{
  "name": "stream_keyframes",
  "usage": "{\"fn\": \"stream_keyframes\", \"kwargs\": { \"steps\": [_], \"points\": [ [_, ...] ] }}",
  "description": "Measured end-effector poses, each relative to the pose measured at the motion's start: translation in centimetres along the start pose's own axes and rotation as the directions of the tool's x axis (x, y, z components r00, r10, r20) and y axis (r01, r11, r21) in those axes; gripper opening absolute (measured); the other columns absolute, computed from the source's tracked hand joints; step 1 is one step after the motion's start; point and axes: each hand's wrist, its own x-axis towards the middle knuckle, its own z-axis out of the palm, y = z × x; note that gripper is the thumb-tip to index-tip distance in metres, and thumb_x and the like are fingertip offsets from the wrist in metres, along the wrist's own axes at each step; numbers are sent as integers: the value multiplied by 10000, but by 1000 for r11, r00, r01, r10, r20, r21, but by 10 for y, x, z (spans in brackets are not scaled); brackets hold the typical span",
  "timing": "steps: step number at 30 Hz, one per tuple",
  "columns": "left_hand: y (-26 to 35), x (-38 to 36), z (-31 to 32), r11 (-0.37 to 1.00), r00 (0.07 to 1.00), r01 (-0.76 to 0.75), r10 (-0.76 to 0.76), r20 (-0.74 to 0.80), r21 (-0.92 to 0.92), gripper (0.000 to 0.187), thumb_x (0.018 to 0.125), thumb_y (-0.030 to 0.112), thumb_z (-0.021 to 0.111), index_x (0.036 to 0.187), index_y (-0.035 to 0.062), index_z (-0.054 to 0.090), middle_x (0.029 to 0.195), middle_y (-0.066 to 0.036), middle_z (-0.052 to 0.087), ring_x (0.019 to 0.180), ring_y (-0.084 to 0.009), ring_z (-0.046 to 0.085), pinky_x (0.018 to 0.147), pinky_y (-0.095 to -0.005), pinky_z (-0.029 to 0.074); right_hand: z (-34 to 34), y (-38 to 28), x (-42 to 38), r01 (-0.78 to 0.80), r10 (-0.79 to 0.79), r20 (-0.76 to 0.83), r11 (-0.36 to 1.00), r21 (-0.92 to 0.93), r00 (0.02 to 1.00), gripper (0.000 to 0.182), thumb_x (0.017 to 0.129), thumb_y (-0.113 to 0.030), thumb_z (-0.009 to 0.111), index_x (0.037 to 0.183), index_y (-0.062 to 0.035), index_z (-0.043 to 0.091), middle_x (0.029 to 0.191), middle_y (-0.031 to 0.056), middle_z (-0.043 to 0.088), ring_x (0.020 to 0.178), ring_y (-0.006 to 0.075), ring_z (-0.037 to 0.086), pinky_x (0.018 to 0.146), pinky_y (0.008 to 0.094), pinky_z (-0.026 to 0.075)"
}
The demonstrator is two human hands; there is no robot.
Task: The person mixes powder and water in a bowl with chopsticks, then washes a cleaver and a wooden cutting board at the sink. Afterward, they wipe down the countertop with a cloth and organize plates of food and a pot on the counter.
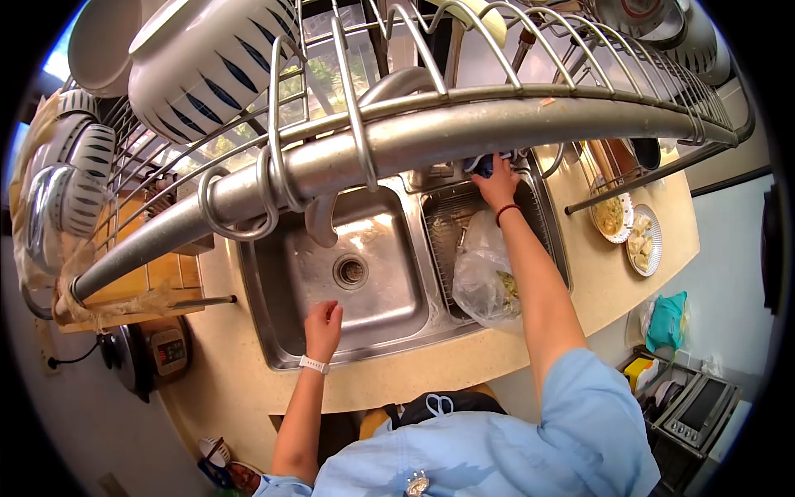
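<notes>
My left hand [323, 328], with a white band at its wrist, is held over the front of the left sink basin [302, 273]; its fingers are curled in and nothing shows in them. My right hand [498, 184] reaches to the back edge of the right basin, under the rack's thick bar. Its fingers close on a dark blue item [482, 166], partly hidden, whose kind I cannot make out. Below that forearm, a clear plastic bag [480, 286] with greenish scraps lies in the wire basket [441, 248] of the right basin. The curved faucet spout [321, 222] points into the left basin.
A metal dish rack [464, 124] crosses above the sink, holding patterned bowls [215, 70]. On the right counter stand two plates of food, one a white plate [644, 240]. A cooker [161, 352] sits at left, a toaster oven [696, 406] low at right.
</notes>
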Motion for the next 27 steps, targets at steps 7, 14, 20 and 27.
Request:
{"fn": "stream_keyframes", "kwargs": {
  "steps": [7, 14, 20, 27],
  "points": [
    [-14, -10, 16, 998, 997, 46, -43, 64, -47, 220, 865, 144, 650, 1006, -23, 676, 876, -158, 681, 742, -217, 654, 692, -314, 519, -25, -31, -3, 166, -229, 303, 961, 219, 925, 389, 669, -54, 656, 1058, -71, 663, 972, 168, 671, 926, 373, 619, 806, 435, 492],
    [-5, 3, 0, 969, 972, 192, -165, 169, -156, 215, 889, 110, 627, 1052, -27, 661, 861, -82, 684, 760, -122, 641, 698, -256, 517, -56, -13, 16, -645, 323, 567, 244, 724, 758, 281, 779, 18, 597, 1057, -14, 623, 830, 70, 636, 671, 182, 610, 470, 303, 467],
    [-14, 12, -2, 920, 964, 257, -224, 141, -295, 205, 896, 100, 619, 1051, -29, 651, 842, -59, 666, 742, -128, 645, 671, -252, 520, -40, -18, 48, -335, 241, 344, -79, 939, 907, 280, 916, -119, 624, 1181, -51, 563, 1061, 51, 623, 954, 171, 606, 789, 323, 536],
    [-16, 30, 8, 988, 990, 70, -51, 133, -139, 225, 893, 122, 630, 1048, -39, 654, 843, -85, 684, 731, -133, 654, 691, -264, 528, 1, -7, 54, -303, 96, 290, 422, 854, 952, 254, 908, -164, 637, 1129, -46, 602, 907, 43, 613, 755, 154, 572, 621, 298, 464]
  ]
}}
